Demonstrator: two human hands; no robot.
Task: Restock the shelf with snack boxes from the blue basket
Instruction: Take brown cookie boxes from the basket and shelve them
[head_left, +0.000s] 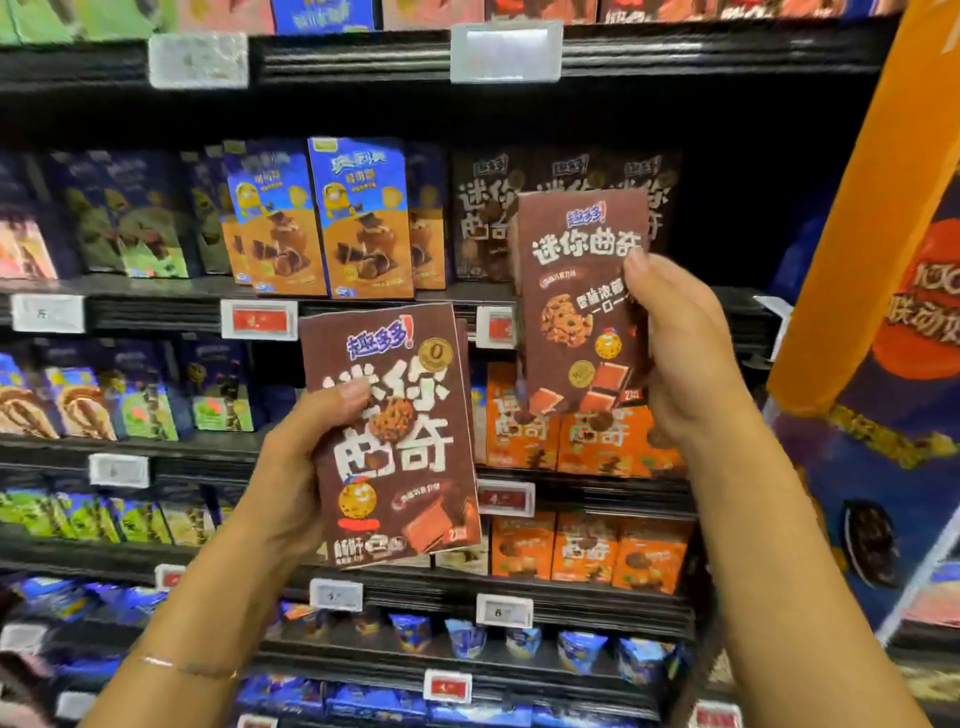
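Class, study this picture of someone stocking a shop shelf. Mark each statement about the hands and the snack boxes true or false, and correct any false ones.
1. The left hand and the right hand each hold a brown box. True.
2. The right hand's box is held lower than the left hand's box. False: it is held higher.
3. Behind the raised box, matching brown boxes already stand on the shelf. True.
4. The blue basket is in view. False: no basket shows in this picture.
5. The orange boxes stand one level lower than the matching brown ones. True.
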